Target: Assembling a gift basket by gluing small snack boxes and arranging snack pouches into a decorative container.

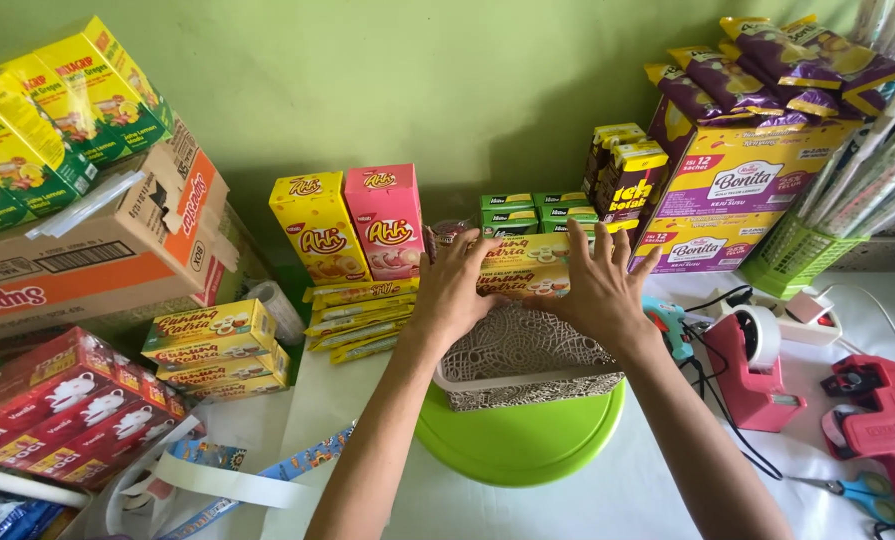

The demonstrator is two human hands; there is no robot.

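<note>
My left hand (454,288) and my right hand (595,290) both grip a stack of flat yellow snack boxes (527,262) from either side, at the far edge of a patterned grey rectangular basket (527,385). The basket rests on a round lime-green lid (522,440). Fingers of both hands spread over the boxes' ends. More of the same yellow boxes (212,335) lie stacked to the left.
A yellow carton (319,228) and a pink carton (385,220) stand at the wall. Green small boxes (537,210), purple-and-yellow sachet boxes (742,180), a cardboard case (97,250), red packs (57,405), a pink tape dispenser (752,365), a red price gun (882,420) and scissors (857,492) surround me.
</note>
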